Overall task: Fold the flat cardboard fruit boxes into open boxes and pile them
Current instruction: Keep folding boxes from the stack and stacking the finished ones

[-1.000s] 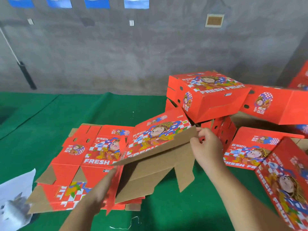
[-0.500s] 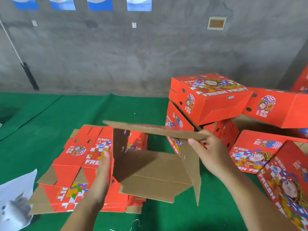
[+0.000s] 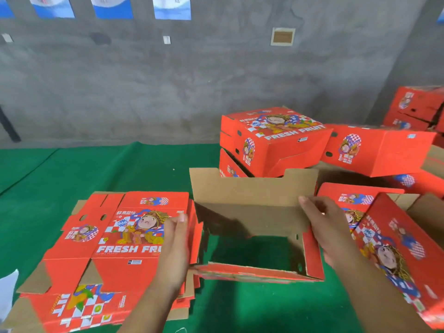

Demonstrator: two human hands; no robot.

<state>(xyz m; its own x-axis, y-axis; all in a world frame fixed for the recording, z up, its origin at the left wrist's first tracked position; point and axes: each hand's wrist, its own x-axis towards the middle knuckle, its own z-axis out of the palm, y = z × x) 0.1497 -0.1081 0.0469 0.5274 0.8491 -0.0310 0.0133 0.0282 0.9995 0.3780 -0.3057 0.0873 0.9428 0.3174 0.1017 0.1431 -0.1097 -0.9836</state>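
A cardboard fruit box (image 3: 252, 200), red outside and brown inside, stands opened into a square tube on the green mat, and the mat shows through its bottom. My left hand (image 3: 174, 246) presses flat against its left wall with straight fingers. My right hand (image 3: 322, 227) rests on the right wall, fingers over the upper edge near the raised far flap. A stack of flat red boxes (image 3: 115, 248) lies to the left. Folded boxes (image 3: 271, 138) are piled behind.
More folded red boxes (image 3: 379, 150) lie at the right and far right, one (image 3: 398, 255) close beside my right forearm. A green mat (image 3: 96, 169) covers the floor up to a grey concrete wall (image 3: 192, 80). White paper (image 3: 7, 292) lies at the left edge.
The box has gone from a lifted flat sheet to an upright open tube set down on the mat. Both hands moved down to its side walls.
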